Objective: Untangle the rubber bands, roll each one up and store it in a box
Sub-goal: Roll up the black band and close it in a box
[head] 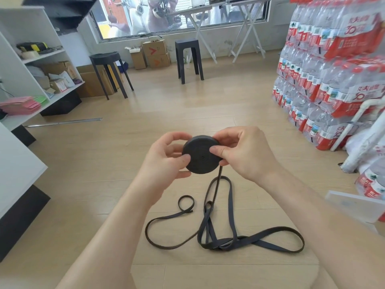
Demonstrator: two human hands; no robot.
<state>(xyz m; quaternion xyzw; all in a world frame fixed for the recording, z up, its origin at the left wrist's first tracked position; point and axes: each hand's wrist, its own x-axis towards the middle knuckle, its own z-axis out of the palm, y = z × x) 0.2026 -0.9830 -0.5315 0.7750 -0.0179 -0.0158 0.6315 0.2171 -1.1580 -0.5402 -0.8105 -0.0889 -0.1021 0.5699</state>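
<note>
The left hand (164, 157) and right hand (243, 155) are holding the roll (201, 156) above the floor (104, 163), fingers (183, 158) curling round its rim, and should probably be keeping the tail (219, 178) flat and taut while the band (223, 244) is lying looped below.

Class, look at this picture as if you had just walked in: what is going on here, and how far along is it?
A person is winding a dark rubber band into a flat roll, held up in both hands. The left hand grips its left edge, and the right hand pinches its right side, thumb on the face. A loose length hangs from the roll to the wooden floor, where it lies in loops that cross one another. The rolling is only partly done, and nothing is in a box yet.
</note>
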